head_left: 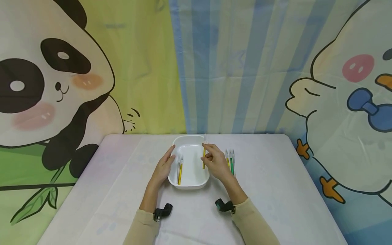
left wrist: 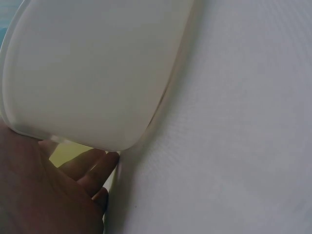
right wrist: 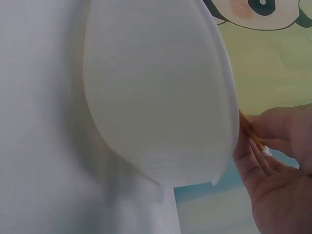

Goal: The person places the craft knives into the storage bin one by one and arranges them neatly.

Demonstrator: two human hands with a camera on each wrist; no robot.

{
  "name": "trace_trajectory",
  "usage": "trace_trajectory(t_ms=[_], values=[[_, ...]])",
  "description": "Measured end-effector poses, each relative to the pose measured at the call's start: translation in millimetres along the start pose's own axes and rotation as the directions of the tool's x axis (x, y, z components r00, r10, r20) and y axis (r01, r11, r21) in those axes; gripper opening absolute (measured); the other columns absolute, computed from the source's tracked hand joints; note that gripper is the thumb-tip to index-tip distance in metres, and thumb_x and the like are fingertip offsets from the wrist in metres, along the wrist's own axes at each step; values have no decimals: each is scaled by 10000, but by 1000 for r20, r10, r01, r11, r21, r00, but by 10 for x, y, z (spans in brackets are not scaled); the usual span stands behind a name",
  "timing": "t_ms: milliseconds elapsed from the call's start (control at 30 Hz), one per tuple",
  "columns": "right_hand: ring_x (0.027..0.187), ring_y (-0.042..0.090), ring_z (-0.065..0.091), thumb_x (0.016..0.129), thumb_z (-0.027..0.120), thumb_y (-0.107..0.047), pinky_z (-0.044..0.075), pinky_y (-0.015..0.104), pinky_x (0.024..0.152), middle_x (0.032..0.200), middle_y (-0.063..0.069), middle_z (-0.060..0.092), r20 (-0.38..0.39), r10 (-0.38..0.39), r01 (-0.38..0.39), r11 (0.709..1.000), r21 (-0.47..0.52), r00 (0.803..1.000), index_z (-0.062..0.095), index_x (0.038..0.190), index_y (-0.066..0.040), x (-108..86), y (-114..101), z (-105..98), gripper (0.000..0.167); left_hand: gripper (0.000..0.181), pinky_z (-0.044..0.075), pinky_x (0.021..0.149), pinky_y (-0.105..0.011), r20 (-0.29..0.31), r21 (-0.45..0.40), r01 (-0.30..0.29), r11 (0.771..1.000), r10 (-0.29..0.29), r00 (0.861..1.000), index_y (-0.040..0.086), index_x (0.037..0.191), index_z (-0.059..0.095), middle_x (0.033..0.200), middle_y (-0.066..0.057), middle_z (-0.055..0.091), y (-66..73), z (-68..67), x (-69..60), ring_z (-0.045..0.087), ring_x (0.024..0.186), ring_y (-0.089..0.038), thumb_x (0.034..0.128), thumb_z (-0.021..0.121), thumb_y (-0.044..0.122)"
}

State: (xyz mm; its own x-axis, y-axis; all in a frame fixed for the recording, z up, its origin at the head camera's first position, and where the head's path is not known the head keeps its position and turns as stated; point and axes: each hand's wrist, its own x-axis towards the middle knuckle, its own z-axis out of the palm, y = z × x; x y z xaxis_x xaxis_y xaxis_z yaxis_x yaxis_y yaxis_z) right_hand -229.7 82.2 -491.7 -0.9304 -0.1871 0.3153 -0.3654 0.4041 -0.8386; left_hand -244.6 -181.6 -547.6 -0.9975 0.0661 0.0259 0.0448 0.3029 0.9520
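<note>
A white rectangular dish [head_left: 189,187] with rounded corners stands on the table in the head view. My left hand [head_left: 162,169] rests along its left side, thumb at the rim; the left wrist view shows that hand [left wrist: 58,185] against the dish wall [left wrist: 97,73]. With thumb and fingers my right hand [head_left: 216,162] pinches a yellow pen [head_left: 203,157] upright over the dish's right side. In the right wrist view the hand [right wrist: 278,161] holds it beside the rim, mostly hidden. A yellow pen [head_left: 180,173] and a clear one lie in the dish's left part.
Right of the dish, partly behind my right hand, several pens [head_left: 231,161] with yellow and green barrels lie side by side on the white tablecloth [head_left: 275,190]. Behind the table hangs a printed curtain [head_left: 226,68] with stripes and cartoon animals.
</note>
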Motion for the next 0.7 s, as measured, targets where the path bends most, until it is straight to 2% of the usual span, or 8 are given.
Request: trace_trajectory(t_ms=[233,500,700], values=[[940,165,672,929,754,-4,600,217,790,1433,111,588,15,-3,3,1000,15,1000,583,1484,-92,-2,-18,84,587,514,126,1330,-506,2,2,-7,1000,7,1000,353,1625,356,1714,62,289,1,-5,-3,193,1615,-231,1118,434,338],[929,180,675,913,758,23,604,243,790,1409,135,602,4,-28,28,1000,-2,1000,585,1467,-37,3,-54,165,583,508,128,1327,-517,6,6,-11,1000,11,1000,374,1622,352,1717,50,285,2,-8,11,195,1614,-249,1120,428,354],[927,167,664,930,743,7,595,230,789,1415,136,597,30,-42,43,999,-9,999,577,1480,-56,10,-99,233,578,505,135,1327,-519,2,-2,-12,1000,12,1000,365,1617,365,1712,40,299,4,-3,11,203,1612,-248,1118,440,350]])
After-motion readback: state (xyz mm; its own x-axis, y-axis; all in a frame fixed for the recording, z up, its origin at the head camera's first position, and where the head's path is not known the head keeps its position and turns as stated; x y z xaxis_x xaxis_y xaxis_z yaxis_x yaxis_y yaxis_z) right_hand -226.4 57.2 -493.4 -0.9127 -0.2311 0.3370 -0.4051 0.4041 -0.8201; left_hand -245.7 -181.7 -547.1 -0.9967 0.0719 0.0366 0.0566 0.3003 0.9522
